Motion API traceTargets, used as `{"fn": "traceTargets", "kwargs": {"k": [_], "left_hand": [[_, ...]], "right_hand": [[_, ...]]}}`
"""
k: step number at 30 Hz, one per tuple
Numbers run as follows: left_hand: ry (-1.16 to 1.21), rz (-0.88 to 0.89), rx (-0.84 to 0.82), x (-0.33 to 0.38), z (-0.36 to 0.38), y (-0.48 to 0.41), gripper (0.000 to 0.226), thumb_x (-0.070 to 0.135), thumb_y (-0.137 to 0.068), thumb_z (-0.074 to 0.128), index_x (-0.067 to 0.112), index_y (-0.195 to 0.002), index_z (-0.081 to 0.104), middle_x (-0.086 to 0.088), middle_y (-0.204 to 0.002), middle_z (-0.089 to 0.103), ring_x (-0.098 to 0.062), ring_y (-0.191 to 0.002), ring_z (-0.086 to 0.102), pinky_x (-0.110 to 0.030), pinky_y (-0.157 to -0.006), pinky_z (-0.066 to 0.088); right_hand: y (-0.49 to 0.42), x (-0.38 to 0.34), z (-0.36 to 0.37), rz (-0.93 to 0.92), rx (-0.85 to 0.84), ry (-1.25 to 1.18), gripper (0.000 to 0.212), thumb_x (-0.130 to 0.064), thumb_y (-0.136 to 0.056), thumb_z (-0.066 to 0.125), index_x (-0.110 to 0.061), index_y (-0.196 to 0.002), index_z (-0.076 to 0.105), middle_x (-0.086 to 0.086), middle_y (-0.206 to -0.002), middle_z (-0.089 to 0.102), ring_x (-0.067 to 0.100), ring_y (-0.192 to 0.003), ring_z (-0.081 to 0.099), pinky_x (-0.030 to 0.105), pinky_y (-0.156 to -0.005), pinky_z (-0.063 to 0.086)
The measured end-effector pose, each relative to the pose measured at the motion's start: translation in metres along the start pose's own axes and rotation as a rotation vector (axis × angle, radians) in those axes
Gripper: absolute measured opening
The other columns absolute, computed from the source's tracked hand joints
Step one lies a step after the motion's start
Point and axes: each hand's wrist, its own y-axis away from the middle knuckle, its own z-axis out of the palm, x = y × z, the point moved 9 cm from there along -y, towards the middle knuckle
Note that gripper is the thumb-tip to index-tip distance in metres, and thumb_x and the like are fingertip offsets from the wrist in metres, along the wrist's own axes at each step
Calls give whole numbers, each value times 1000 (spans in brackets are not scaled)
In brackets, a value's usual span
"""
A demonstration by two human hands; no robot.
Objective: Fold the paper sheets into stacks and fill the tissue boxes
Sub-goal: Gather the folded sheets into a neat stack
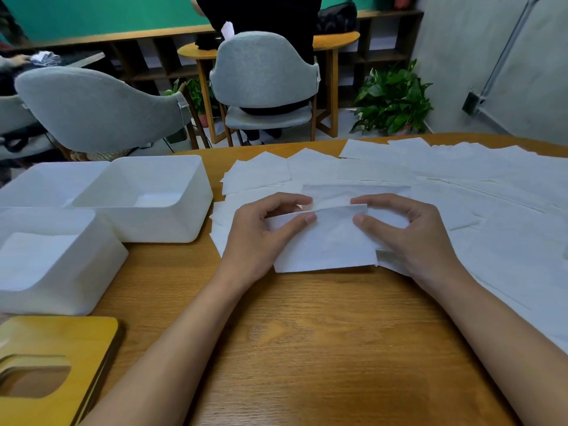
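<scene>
- Paper sheet [325, 244], white and partly folded, lies flat on the wooden bench [307, 348] in front of the person, its far edge raised as a flap.
- Left hand [261, 232] pinches the left end of that flap between thumb and curled fingers; the palm rests on the sheet.
- Right hand [408, 232] pinches the right end of the same flap in the same way — thumb in front, fingers behind.
- Loose sheets [461, 170] cover the far and right parts of the bench, overlapping each other, some lying under the held sheet.
- Three white tissue boxes stand open on the left: the nearest box [76, 290] holds a stack of white paper [33, 259], the middle box [172, 222] touches its far corner and shows something pale at the bottom, and the far box [46, 186] sits just behind — its contents are hidden.
- Wooden lids [52, 364] with a rounded slot lie stacked at the near left corner.
- Grey chairs [264, 69] and a potted plant [393, 99] stand beyond the bench.
</scene>
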Motion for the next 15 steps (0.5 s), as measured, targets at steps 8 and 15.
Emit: {"fn": "traceTargets", "kwargs": {"k": [8, 15], "left_hand": [[139, -74, 25, -2, 1, 2, 8, 26, -92, 81, 23, -99, 83, 20, -102, 77, 3, -103, 67, -12, -83, 50], [166, -84, -14, 0, 8, 5, 9, 27, -91, 81, 22, -99, 83, 18, -100, 77, 1, -99, 68, -13, -77, 52]], "right_hand": [[5, -7, 22, -31, -170, 73, 54, -48, -81, 83, -50, -131, 64, -25, -138, 60, -1, -132, 51, 25, -107, 42], [14, -13, 37, -62, -251, 88, 72, -44, -86, 81, -60, -145, 43, -35, -148, 46, -10, -132, 46, 4, -98, 38]]}}
